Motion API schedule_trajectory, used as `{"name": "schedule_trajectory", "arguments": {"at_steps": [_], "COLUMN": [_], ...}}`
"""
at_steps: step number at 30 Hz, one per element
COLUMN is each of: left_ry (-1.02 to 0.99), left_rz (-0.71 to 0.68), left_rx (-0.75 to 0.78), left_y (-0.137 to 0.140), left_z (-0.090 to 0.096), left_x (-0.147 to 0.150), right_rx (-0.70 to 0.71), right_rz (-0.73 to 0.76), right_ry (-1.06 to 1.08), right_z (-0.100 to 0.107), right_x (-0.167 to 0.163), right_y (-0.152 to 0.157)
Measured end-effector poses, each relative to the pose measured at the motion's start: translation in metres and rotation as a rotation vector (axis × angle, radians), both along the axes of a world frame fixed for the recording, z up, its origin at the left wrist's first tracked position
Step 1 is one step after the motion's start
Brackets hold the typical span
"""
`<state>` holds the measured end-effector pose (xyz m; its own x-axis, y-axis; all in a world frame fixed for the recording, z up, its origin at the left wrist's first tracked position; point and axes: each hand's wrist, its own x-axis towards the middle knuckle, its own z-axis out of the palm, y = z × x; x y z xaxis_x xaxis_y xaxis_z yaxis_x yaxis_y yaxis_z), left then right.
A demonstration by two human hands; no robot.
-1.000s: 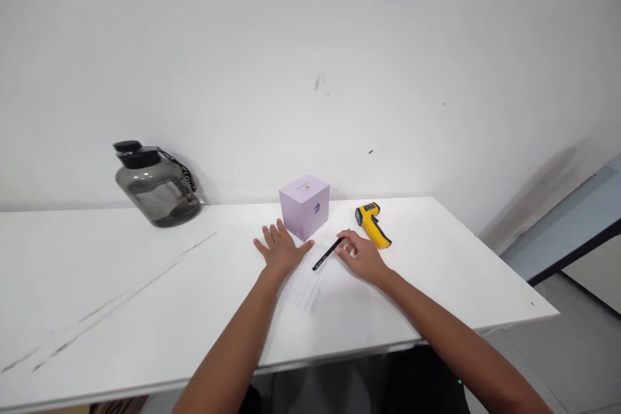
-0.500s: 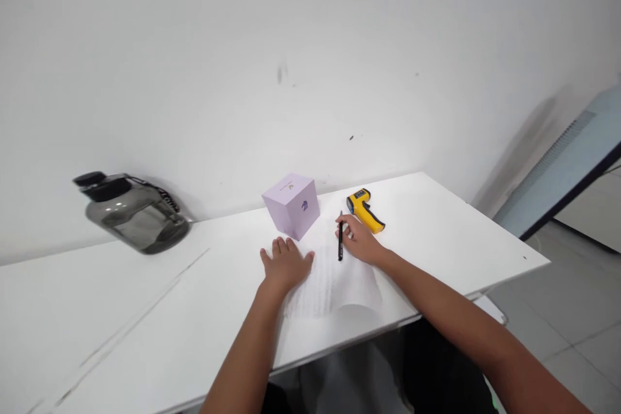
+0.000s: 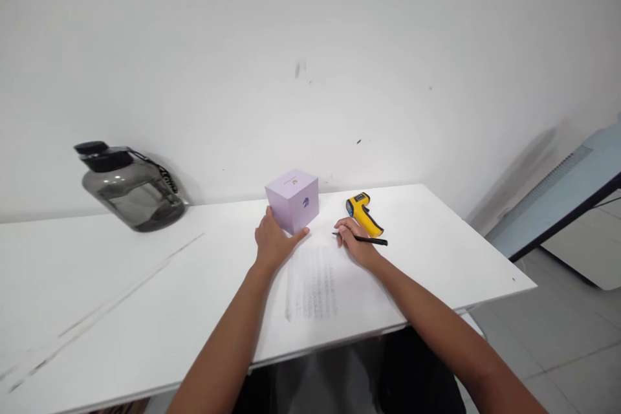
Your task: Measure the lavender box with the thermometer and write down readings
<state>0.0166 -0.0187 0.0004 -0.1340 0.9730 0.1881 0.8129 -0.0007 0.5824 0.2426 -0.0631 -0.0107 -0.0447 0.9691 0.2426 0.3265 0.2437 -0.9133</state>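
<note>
A lavender box (image 3: 293, 204) with a small dark emblem on its side stands near the wall. My left hand (image 3: 275, 239) is closed round its near corner, the fingers along the left face and the thumb low by the right face. Between the fingers of my right hand (image 3: 355, 240) is a slim black pen (image 3: 373, 240), its tip pointing left just over the white sheet. That paper (image 3: 315, 288), with rows of blurred writing, lies flat below both hands. A yellow and black infrared thermometer (image 3: 366, 215) rests just beyond my right hand.
A large grey see-through water bottle (image 3: 133, 191) with a black cap and strap stands at the left by the wall. The white table (image 3: 145, 317) has dark streaks, and its near edge runs before my body. A pale panel (image 3: 553, 191) leans at the right.
My left hand has gone from lying flat on the paper to the near corner of the box. In my right hand the pen has turned from upright to nearly level, tip left.
</note>
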Motion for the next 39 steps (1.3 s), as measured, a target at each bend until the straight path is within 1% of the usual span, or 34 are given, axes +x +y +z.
{"name": "schedule_trajectory", "arguments": {"at_steps": [3,7,11,18,29,39], "left_ry": [-0.062,-0.062,-0.056,-0.064,-0.086,-0.082], "left_rz": [-0.011,-0.015,-0.016,-0.019,-0.026,-0.031], "left_rx": [0.001,-0.020,-0.032,-0.033,-0.028,-0.024], "left_y": [0.0040,0.0052,0.0062,0.0082,0.0061,0.0065], "left_z": [-0.0034,-0.0073,-0.0085,-0.0092,-0.0079,-0.0090], "left_x": [0.0019,0.0021,0.0010,0.0009,0.0010,0.0013], "right_rx": [-0.055,-0.091,-0.094,-0.070,-0.114,-0.119], "right_rz": [-0.027,-0.013,-0.001,-0.026,-0.046,-0.044], "right_ry": [-0.060,-0.092,-0.075,-0.069,-0.088,-0.096], "right_z": [-0.0018,-0.0050,-0.0063,-0.0078,-0.0067,-0.0081], "right_x": [-0.0040,-0.0047,-0.0034,-0.0029,-0.0030,-0.0025], "right_y": [0.0027,0.0062,0.0075,0.0085,0.0071,0.0087]}}
